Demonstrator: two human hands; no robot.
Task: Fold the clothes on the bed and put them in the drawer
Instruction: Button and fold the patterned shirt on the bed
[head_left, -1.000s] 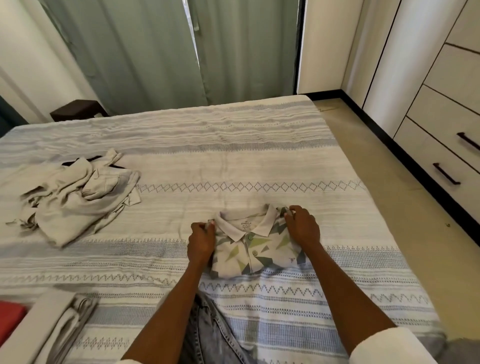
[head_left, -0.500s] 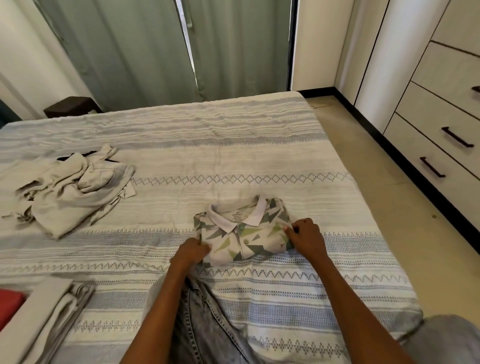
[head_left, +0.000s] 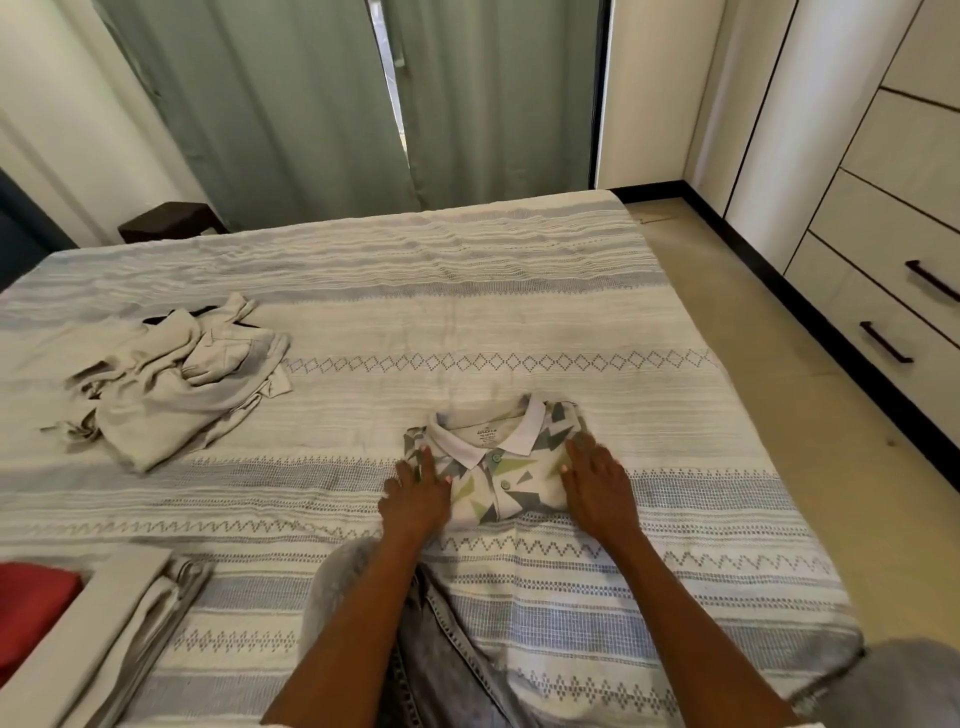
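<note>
A folded polo shirt (head_left: 511, 467) with a white collar and a green-grey triangle print lies on the striped bed (head_left: 467, 322). My left hand (head_left: 415, 491) rests flat with straight fingers on the shirt's left edge. Along the shirt's right edge my right hand (head_left: 595, 480) lies flat the same way. A crumpled beige garment (head_left: 171, 384) sits on the bed to the far left. Grey jeans (head_left: 447, 649) lie under my forearms at the near edge. Drawers (head_left: 893, 312) with dark handles stand shut at the right.
Folded beige cloth (head_left: 150, 618) and something red (head_left: 31, 603) lie at the bottom left. Green curtains (head_left: 332, 104) hang behind the bed. A dark stool (head_left: 166, 221) stands at the back left. A strip of bare floor (head_left: 753, 364) runs between bed and drawers.
My hands let go of the shirt's sides, slid toward me along them and now lie flat on its edges. The view shifted slightly.
</note>
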